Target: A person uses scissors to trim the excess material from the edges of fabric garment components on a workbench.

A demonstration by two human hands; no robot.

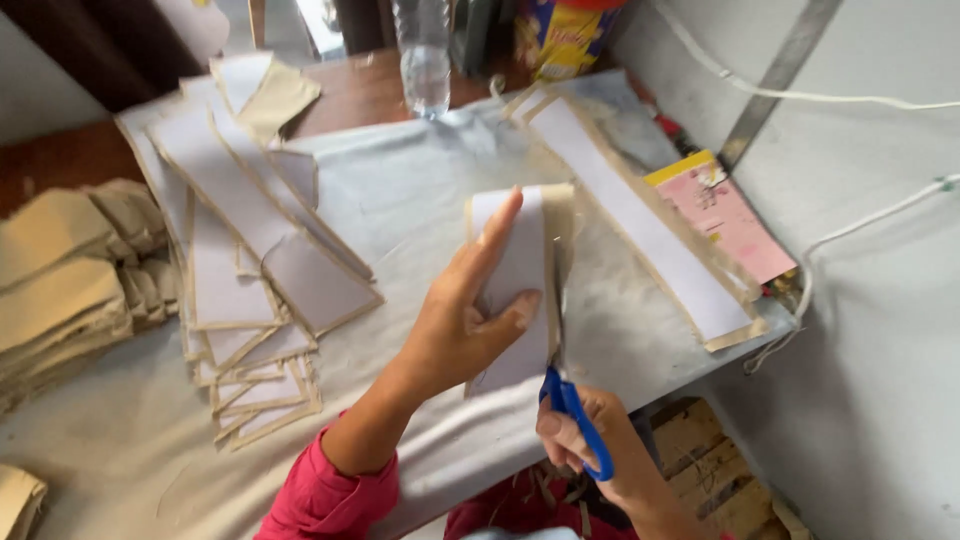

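My left hand [455, 325] with fingers closed on a white paper strip [515, 285] above the surface [420, 215], my right hand [590, 440] gripping blue scissors [572, 405] at its right edge, cut strips pile [245, 270] at the left

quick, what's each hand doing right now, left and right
Left hand: closed on a strip of white paper, held upright.
Right hand: closed in the blue-handled scissors, cutting along the strip's edge.

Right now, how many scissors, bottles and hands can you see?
Blue-handled scissors: 1
Clear plastic bottle: 1
Hands: 2, the left hand holding a white paper strip with tan edges, the right hand holding the scissors
Total: 4
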